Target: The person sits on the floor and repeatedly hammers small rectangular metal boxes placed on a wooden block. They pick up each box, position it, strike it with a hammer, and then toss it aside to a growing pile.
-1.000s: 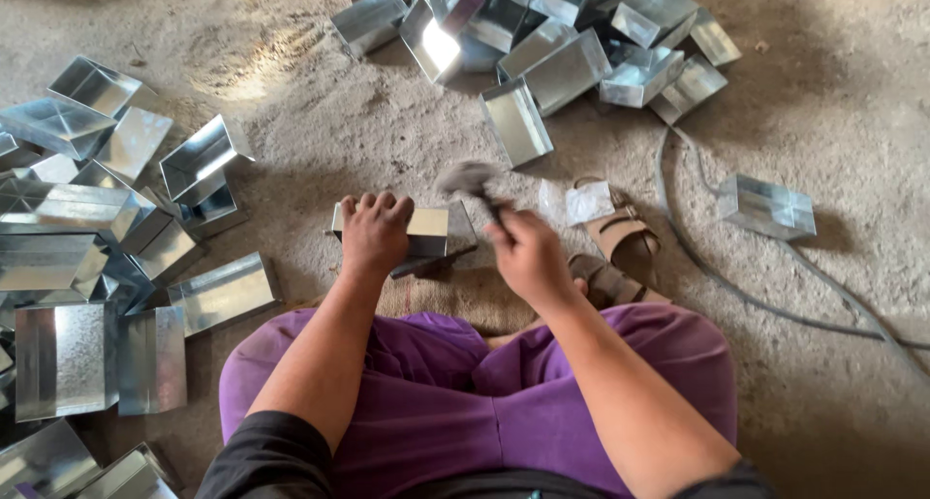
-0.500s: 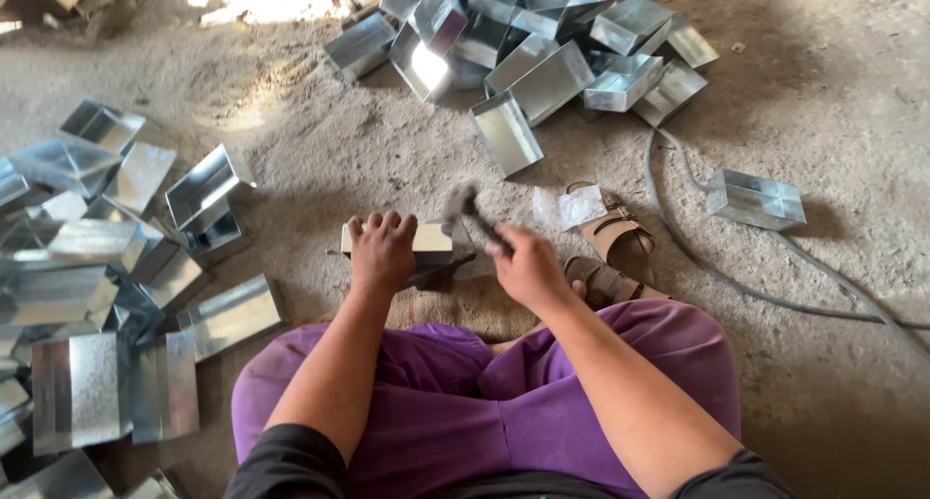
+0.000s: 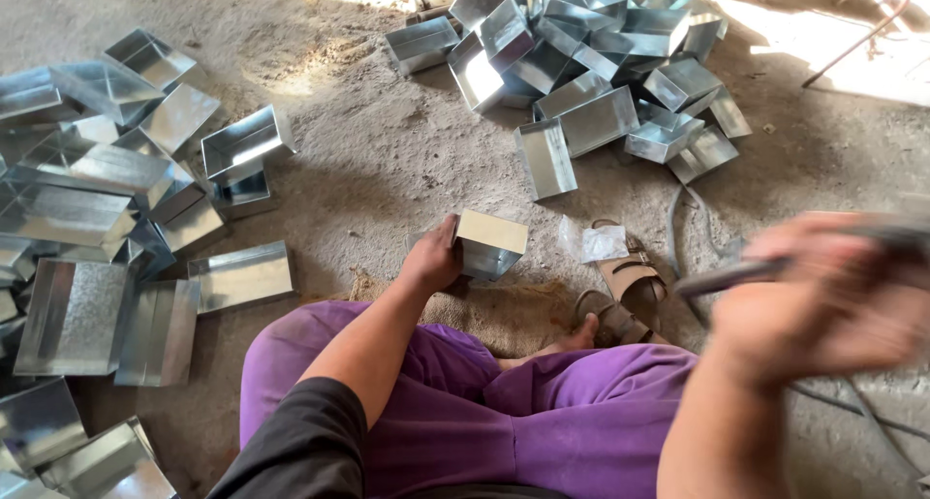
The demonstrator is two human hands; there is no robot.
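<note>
While seated on the dirt floor (image 3: 387, 179) with purple-trousered legs (image 3: 504, 412) crossed nearest the camera, seen from above. Close on the right, raised and heavily blurred: right hand (image 3: 823, 305), fingers curled shut around a dark slim tool handle (image 3: 727, 278) that juts left; tool head not discernible. Close on the left, dark sleeve (image 3: 281, 446) and bare forearm running away toward the left hand (image 3: 431, 259), just beyond the knees. Fingers and thumb pressed against the left side of a small rectangular sheet-metal box (image 3: 491, 244), steadying it; box set on the far edge of a brown sack mat (image 3: 484, 310), tilted, shiny closed face up. Just right of the box, a crumpled clear plastic bag (image 3: 593, 242), then a pair of tan sandals (image 3: 625, 291) beside a bare foot (image 3: 572, 339). Grey cable (image 3: 678, 233) curving along the ground past the sandals. Spread along the left side from near to far, a pile of flat and folded galvanised trays (image 3: 107, 228), some open side up. Farthest away, at top centre and right, a second heap of similar metal boxes (image 3: 601, 63) tumbled together, sunlight (image 3: 833, 44) falling on the ground beyond them.
</note>
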